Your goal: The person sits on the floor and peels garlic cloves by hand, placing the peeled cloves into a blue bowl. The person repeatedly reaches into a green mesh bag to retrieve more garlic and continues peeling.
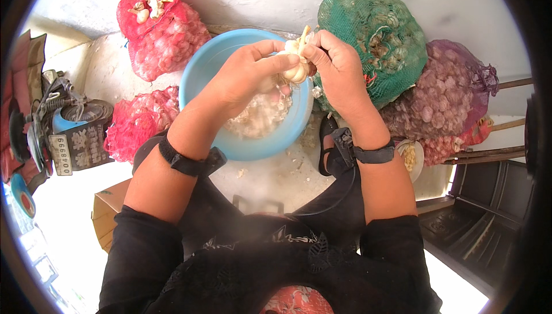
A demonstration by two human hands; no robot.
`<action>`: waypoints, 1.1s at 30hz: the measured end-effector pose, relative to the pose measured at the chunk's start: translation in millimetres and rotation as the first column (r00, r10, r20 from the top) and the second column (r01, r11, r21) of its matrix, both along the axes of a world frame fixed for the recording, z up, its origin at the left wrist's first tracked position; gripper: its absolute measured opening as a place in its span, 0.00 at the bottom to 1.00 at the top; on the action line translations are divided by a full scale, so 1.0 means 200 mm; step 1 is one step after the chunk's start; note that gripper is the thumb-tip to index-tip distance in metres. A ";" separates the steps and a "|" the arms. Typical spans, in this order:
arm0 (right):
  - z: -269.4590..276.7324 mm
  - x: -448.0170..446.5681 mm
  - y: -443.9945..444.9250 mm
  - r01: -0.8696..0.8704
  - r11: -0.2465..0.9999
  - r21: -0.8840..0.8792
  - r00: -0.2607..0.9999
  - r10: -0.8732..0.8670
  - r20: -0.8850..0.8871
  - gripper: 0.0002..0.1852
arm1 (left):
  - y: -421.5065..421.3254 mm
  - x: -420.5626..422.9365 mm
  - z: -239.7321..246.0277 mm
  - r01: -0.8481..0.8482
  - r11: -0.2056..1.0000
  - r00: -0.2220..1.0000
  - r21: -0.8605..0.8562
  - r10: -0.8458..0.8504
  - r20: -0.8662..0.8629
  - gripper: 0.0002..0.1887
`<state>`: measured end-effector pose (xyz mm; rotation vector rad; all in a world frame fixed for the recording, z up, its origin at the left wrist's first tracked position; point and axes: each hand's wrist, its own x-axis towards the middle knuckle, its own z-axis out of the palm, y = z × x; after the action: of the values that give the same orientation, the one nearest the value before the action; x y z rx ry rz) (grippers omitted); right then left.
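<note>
Over the right side of a blue plastic basin, both my hands meet at a garlic bulb with a short dry stem. My left hand grips the bulb from the left, its thumb lying across the top. From the other side my right hand pinches the stem and papery skin between thumb and forefinger. Part of the bulb is hidden behind the fingers. Below, the basin holds a heap of pale garlic skins and pieces, partly covered by my left hand and blurred.
Red mesh sacks of garlic stand left of the basin. To the right are a green mesh sack, a purple one and a bowl with pale pieces. A cardboard box and a parked vehicle are at left.
</note>
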<state>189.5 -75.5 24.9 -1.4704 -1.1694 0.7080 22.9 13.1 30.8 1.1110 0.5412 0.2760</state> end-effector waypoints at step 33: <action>-0.04 0.22 0.08 0.088 0.992 -0.087 0.995 -0.092 -0.045 0.09 | 0.02 -0.04 -0.04 -0.067 0.964 0.980 -0.256 0.111 0.163 0.22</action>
<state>233.3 -59.3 17.3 -1.5575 -1.0400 0.7352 14.3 17.9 22.4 0.8097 0.4551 0.3702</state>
